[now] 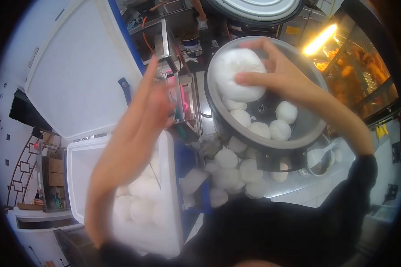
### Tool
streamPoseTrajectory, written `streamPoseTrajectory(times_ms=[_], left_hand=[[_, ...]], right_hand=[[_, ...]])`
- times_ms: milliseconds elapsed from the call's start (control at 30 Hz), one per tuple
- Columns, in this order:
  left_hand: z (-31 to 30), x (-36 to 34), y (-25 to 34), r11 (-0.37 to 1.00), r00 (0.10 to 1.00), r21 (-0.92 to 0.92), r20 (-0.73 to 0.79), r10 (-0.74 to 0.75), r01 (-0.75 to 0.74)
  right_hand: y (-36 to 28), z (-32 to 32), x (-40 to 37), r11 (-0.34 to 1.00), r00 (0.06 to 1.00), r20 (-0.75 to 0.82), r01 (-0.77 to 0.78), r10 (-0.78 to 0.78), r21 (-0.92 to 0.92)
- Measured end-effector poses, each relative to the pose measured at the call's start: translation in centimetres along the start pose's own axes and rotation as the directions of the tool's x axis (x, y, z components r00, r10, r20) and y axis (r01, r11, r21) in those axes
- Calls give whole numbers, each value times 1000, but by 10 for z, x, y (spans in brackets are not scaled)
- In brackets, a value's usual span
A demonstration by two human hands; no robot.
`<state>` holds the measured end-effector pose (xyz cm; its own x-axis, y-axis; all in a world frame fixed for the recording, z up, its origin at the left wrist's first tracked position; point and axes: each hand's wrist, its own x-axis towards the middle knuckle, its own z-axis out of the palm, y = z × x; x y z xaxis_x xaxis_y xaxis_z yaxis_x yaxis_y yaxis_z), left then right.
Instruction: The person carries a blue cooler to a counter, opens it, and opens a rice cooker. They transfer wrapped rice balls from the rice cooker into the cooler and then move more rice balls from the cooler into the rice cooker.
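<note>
My right hand [274,73] is closed around a large white ball [236,66], which looks soft or wrapped; its exact kind I cannot make out. It holds the ball above the grey round pot [318,129], near the left inner wall. Inside the pot lie several smaller-looking white balls [259,130]. My left hand [149,98], blurred by motion, is raised empty between the cooler and the pot with its fingers stretched. Below the left forearm, a white cooler box [168,178] stands with its lid [82,66] up. More white balls [140,209] fill its inside.
Several white balls [227,167] are piled on the counter in front of the pot. A lit glass case [356,66] with brown food is at the right. A white scoop [318,153] rests in a bowl beside the pot. Another person's hand [202,22] shows at the back.
</note>
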<state>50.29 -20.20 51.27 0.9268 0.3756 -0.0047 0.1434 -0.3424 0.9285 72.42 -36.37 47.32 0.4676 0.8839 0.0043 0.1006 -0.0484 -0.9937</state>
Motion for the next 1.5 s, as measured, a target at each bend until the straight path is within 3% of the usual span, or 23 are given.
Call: streamPoseTrajectory(times_ms=[33, 100, 133, 167, 200, 300, 333, 400, 433, 500, 600, 733, 800, 867, 967, 1067, 1200, 1233, 1267, 1333, 1367, 1433, 1500], left_hand=[[-14, -18, 3, 996, 998, 83, 55, -24, 19], [-63, -47, -8, 968, 903, 252, 412, -122, 16], [-73, -63, -15, 931, 884, 317, 362, -297, 183], [-81, -77, -25, 863, 835, 370, 300, -462, 344], [-90, -88, -45, 809, 845, 380, 112, -522, 449], [-140, -122, -126, 519, 720, 517, -342, -603, 681], [-156, -134, -155, 517, 722, 520, -346, -600, 679], [-179, -156, -206, 472, 544, 274, -367, -754, 838], [-183, -158, -221, 461, 529, 262, -370, -763, 848], [-186, -159, -246, 351, 519, 460, -315, -794, 816], [-184, -151, -269, 201, 568, 704, -335, -752, 681], [-160, -147, -258, 338, 751, 721, -376, -544, 605], [-152, -135, -256, 344, 765, 732, -365, -530, 588], [-137, -116, -241, 612, 671, 277, -246, -700, 741], [-107, -107, -255, 749, 779, 216, -210, -590, 626], [-71, -96, -248, 750, 845, 393, -298, -443, 532], [-75, -94, -257, 735, 735, 218, -450, -507, 642], [-79, -91, -253, 768, 770, 213, -407, -492, 604], [-83, -89, -246, 777, 787, 224, -381, -486, 588], [-92, -84, -225, 610, 790, 502, -374, -486, 613], [-100, -85, -208, 649, 790, 451, -363, -494, 613], [-118, -96, -167, 752, 813, 314, -286, -507, 580], [-122, -107, -131, 810, 839, 226, -212, -501, 541]], right_hand=[[16, -15, 10, 990, 997, -46, -71, 66, -122], [69, -51, 35, 913, 979, -138, -191, 150, -361], [98, -66, 47, 847, 969, -181, -238, 170, -475], [111, -69, 54, 840, 929, -226, -362, 292, -405], [124, -72, 61, 814, 874, -261, -479, 409, -329], [198, -78, 94, 791, 885, -358, -439, 298, -426], [217, -78, 102, 795, 886, -358, -436, 295, -422], [244, -74, 113, 888, 883, -408, -365, 234, -279], [245, -73, 113, 886, 888, -392, -366, 241, -283], [238, -72, 111, 874, 842, -434, -440, 320, -209], [241, -69, 109, 847, 828, -514, -427, 225, -316], [268, -78, 119, 827, 870, -475, -362, 134, -430], [255, -67, 115, 855, 873, -418, -403, 252, -327], [257, -62, 119, 858, 882, -384, -404, 273, -319], [264, -63, 122, 862, 909, -307, -382, 283, -335], [257, -54, 115, 859, 953, -181, -297, 242, -417], [228, -36, 106, 873, 931, 33, -329, 365, -361], [220, -33, 106, 882, 909, 61, -382, 412, -275], [211, -32, 106, 854, 883, 75, -422, 463, -302], [184, -28, 105, 813, 863, 30, -462, 504, -354], [164, -30, 106, 811, 864, 10, -468, 504, -351], [110, -35, 106, 520, 835, 208, -107, 510, -847], [54, -19, 82, 549, 896, 310, 92, 319, -831]])
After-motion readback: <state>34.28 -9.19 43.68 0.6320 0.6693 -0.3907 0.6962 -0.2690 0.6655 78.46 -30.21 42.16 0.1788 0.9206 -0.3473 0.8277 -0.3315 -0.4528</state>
